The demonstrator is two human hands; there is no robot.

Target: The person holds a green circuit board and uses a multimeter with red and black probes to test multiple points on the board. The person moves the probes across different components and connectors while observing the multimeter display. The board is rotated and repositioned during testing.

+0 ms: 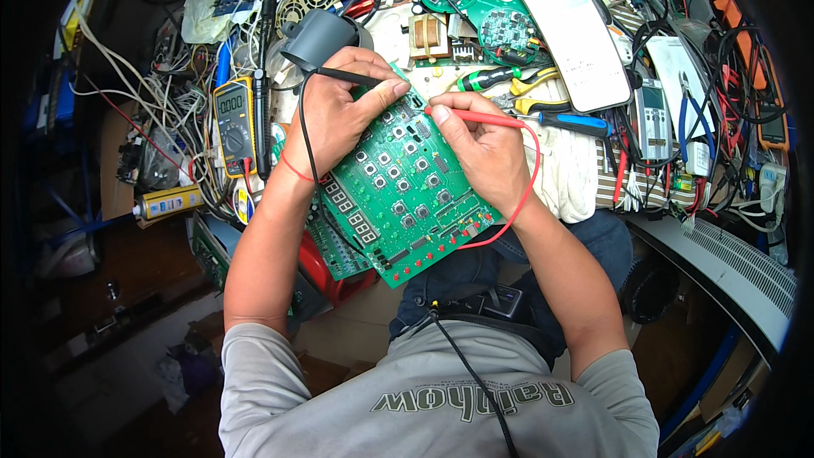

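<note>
A green circuit board, with several push buttons, digit displays and a row of small red parts, tilts above my lap. My left hand grips a black test probe, its tip end near the board's top edge; fingers behind may also steady the board, but they are hidden. In my right hand a red test probe is pinched, pointing at the board's upper edge. Whether either tip touches metal is too small to tell. A yellow multimeter stands to the left, its display lit.
Pliers and a blue-handled screwdriver lie beyond my right hand, near a large phone with a bright screen. Round green boards and a grey cylinder sit at the back. Tangled cables crowd the left.
</note>
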